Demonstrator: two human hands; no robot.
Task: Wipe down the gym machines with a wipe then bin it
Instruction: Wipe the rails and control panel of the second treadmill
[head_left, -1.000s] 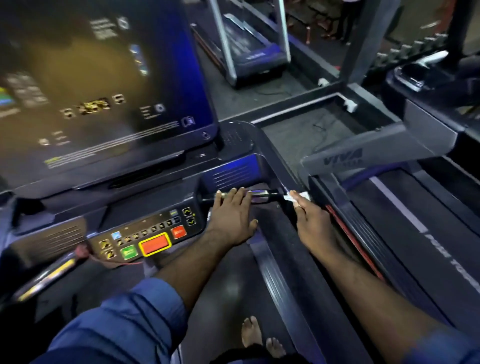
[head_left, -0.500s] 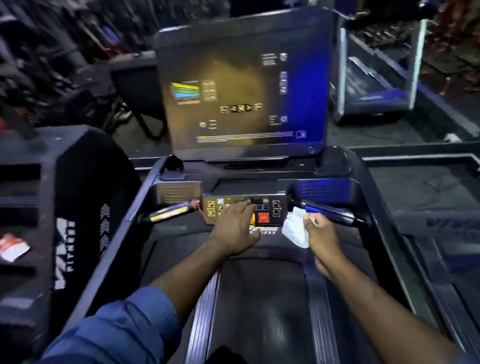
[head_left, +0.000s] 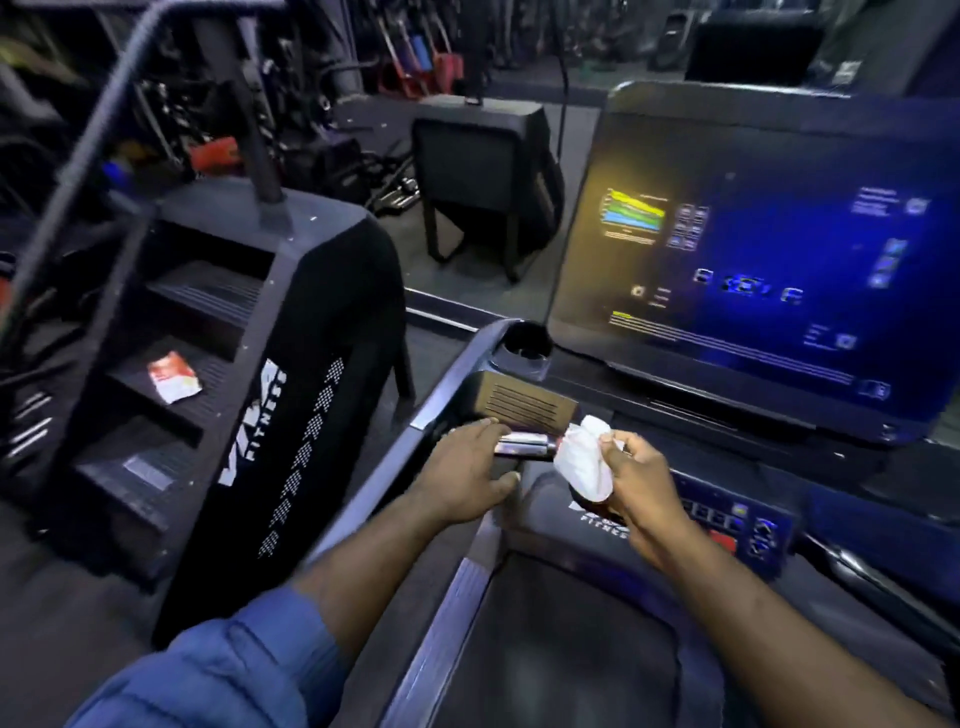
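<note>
I stand on a dark treadmill (head_left: 550, 649) facing its console. My right hand (head_left: 631, 480) holds a crumpled white wipe (head_left: 582, 460) against the inner end of the left chrome handlebar grip (head_left: 524, 446). My left hand (head_left: 465, 475) rests over the outer part of that same grip, fingers laid across it and thumb below. The big console screen (head_left: 753, 260) glows blue and yellow above. The button panel (head_left: 737, 525) with a red key sits right of my right hand.
A black stair-climber machine (head_left: 249, 374) stands close on the left, with a red-and-white wrapper (head_left: 174, 376) on one step. Another dark machine (head_left: 483, 171) stands behind the treadmill. More equipment crowds the far back.
My view swung from the right side of the console to the left. The right hand carried the wipe from the right grip across to the left grip, and the left hand moved from the button panel onto it.
</note>
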